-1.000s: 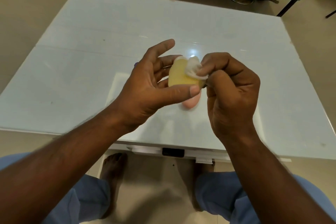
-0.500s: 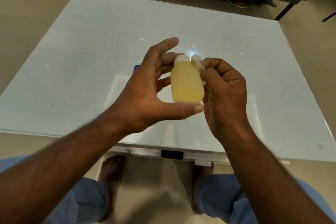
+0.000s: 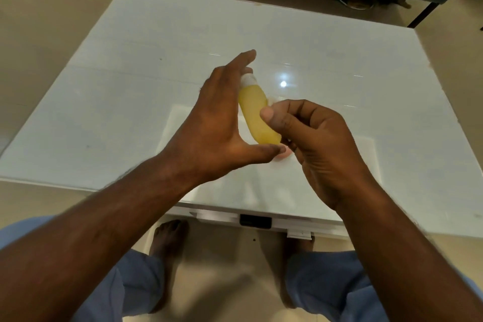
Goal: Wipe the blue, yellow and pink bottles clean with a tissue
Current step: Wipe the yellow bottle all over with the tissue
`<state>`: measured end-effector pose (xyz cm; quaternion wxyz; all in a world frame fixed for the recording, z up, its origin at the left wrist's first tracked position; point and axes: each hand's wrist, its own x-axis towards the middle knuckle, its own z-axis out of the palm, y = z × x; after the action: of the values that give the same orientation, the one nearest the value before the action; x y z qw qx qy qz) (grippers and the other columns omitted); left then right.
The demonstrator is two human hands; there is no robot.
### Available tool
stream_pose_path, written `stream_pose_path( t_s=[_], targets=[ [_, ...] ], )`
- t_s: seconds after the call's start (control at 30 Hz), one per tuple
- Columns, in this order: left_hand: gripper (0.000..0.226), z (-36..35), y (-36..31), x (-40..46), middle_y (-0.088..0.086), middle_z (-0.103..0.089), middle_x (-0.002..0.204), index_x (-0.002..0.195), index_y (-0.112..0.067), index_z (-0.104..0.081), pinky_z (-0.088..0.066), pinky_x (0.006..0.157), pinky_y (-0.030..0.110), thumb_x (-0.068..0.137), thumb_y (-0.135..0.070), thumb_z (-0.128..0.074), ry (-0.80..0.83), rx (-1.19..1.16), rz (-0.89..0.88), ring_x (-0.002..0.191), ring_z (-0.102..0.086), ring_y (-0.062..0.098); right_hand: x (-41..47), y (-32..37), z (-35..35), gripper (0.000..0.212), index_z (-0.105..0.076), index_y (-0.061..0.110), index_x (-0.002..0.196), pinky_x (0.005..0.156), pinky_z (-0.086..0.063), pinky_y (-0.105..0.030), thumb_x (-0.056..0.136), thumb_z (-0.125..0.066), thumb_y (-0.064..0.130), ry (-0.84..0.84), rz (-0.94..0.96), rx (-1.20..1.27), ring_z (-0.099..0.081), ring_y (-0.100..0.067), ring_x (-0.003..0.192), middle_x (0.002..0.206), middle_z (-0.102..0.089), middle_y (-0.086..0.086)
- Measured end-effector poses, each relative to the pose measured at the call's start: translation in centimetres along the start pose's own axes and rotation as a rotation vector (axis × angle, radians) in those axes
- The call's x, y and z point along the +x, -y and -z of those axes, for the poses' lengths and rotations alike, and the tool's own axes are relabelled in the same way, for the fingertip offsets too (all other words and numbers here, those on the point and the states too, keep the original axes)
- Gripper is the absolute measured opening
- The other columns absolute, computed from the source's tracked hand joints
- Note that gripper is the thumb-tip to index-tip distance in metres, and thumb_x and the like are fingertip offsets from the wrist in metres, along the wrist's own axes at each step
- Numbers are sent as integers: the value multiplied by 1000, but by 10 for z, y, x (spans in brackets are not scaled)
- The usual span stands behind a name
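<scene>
**Yellow bottle held between both hands above the counter**

While the left hand [image 3: 217,123] keeps its fingers [image 3: 241,60] nearly straight and spread, it carries the small yellow plastic bottle with a white cap [image 3: 257,115] between the fingertips at the cap end and the thumb at the base end. The right hand [image 3: 318,138] has its fingers curled, and its thumb presses on the side of the bottle. A small pale piece just beside the right fingers, behind the bottle, may be the white tissue [image 3: 273,100], but most of it is hidden and I cannot tell how it is held.

A pink rounded shape [image 3: 283,155] shows only as a small part under the left thumb and the right hand; it is too much covered to make out. The blue bottle is not visible.

The bottle is in the air above the middle of the glossy white counter [image 3: 130,86]. Its long axis is tilted, with the cap pointing away from the person and a little left, and the base toward the person and right.
</scene>
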<state>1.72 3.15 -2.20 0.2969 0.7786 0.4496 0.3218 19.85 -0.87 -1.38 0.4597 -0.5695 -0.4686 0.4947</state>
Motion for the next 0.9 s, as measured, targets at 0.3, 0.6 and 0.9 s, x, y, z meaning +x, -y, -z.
stream_pose_path(
  t_s=[0.3, 0.6, 0.9],
  targets=[
    [125, -6, -2, 0, -1, -35, 159, 159, -18, -22, -41, 116, 28, 62, -70, -81, -90, -25, -7, 142, -42, 14, -3, 6, -3, 35, -76, 18, 108, 96, -63, -52, 79, -80, 39, -10, -118, -3, -74, -32, 105, 102, -76, -8],
    [129, -7, -4, 0, -6, -42, 155, 160, -21, -25, -47, 109, 28, 57, -80, -75, -76, -17, 88, 135, -49, 11, -1, 6, -2, 15, -79, 19, 102, 91, -62, -39, 101, -65, 23, -86, -126, 224, -77, -29, 101, 92, -80, 0],
    [129, -9, -9, -7, -8, -43, 154, 162, -24, -21, -51, 107, 36, 60, -82, -74, 164, 127, -35, 134, -47, 12, -1, 6, 8, 30, -76, 19, 119, 90, -65, -34, 99, -63, 1, -144, 376, -213, -76, -15, 100, 104, -79, 1]
  ],
)
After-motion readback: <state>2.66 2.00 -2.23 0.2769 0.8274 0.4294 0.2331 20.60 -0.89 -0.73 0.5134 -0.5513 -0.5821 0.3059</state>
